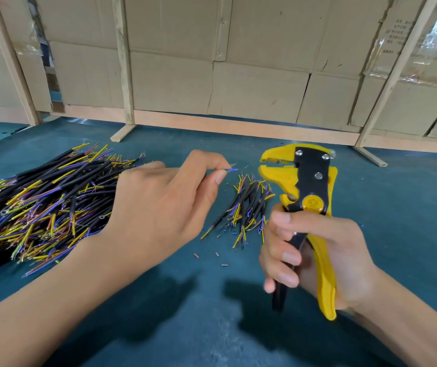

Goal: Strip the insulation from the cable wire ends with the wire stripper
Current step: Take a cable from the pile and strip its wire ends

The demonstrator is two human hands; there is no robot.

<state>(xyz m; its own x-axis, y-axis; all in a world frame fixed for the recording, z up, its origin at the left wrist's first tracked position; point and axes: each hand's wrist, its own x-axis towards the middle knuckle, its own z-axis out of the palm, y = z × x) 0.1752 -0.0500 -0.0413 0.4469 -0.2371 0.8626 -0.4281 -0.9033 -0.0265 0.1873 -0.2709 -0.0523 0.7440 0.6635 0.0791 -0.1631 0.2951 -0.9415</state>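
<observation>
Cardboard panels with blurred, unreadable print back the teal felt surface (159, 300), where at mid-frame the left hand (159, 205) pinches a thin blue-tipped wire (230, 170) in its fingers, mostly hidden, while the right hand (318, 258) clenches the yellow-and-black wire stripper (310, 186), jaws parted.

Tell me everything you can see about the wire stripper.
The wire stripper is yellow plastic with a black metal body, silver rivets and a round yellow knob. It stands upright above the blue table, its jaws parted and facing left. The right hand grips its handles. Nothing else touches it.
</observation>
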